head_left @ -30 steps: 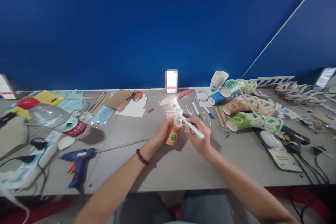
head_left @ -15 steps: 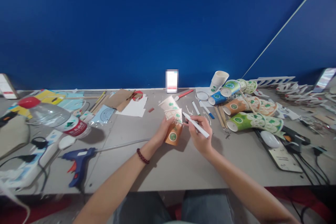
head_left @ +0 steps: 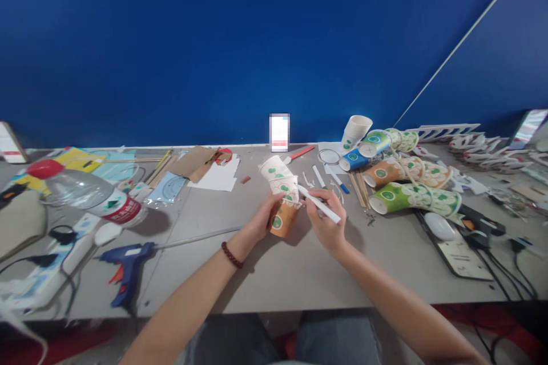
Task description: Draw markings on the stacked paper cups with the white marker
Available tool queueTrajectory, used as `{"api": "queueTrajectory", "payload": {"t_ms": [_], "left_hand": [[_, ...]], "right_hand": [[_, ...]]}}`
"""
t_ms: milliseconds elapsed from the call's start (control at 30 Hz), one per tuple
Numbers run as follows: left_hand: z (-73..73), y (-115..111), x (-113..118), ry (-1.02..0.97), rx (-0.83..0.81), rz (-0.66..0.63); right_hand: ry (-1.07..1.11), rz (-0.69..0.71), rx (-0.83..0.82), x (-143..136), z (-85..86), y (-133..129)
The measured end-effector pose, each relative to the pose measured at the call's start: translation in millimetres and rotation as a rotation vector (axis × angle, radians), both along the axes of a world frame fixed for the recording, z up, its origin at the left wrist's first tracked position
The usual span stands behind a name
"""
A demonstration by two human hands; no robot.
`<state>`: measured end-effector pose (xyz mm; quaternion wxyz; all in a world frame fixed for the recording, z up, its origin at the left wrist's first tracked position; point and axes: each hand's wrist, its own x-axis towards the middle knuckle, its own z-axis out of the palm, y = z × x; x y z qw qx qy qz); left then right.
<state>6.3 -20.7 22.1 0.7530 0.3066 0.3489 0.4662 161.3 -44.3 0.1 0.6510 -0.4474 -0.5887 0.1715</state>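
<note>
A curved chain of joined paper cups (head_left: 286, 218), orange at the near end and white with green leaf prints farther up, is held by my left hand (head_left: 262, 218) around its left side. My right hand (head_left: 326, 218) grips a white marker (head_left: 323, 208). The marker's upper end reaches the right side of the middle cup; whether it touches is too small to tell. My right fingertips are close to the orange cup's edge.
Left are a bottle (head_left: 103, 199), a blue glue gun (head_left: 128, 265), a power strip (head_left: 55, 262) and white paper (head_left: 216, 174). To the right lie more cup chains (head_left: 415, 199), a cup stack (head_left: 355, 132), wooden sticks (head_left: 362, 189) and a white mouse (head_left: 440, 226).
The cup chain has turned a little in my left hand, and its orange cup's round green logo has shifted left. My right hand and the marker have barely moved.
</note>
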Motion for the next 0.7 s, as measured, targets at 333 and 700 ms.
{"api": "queueTrajectory", "payload": {"t_ms": [333, 700], "left_hand": [[-0.2, -1, 1, 0.028, 0.033, 0.057], [0.2, -1, 1, 0.026, 0.039, 0.079]], "right_hand": [[-0.144, -0.060, 0.138, -4, 17.7, -3], [-0.181, -0.058, 0.143, -4, 19.7, -3]]}}
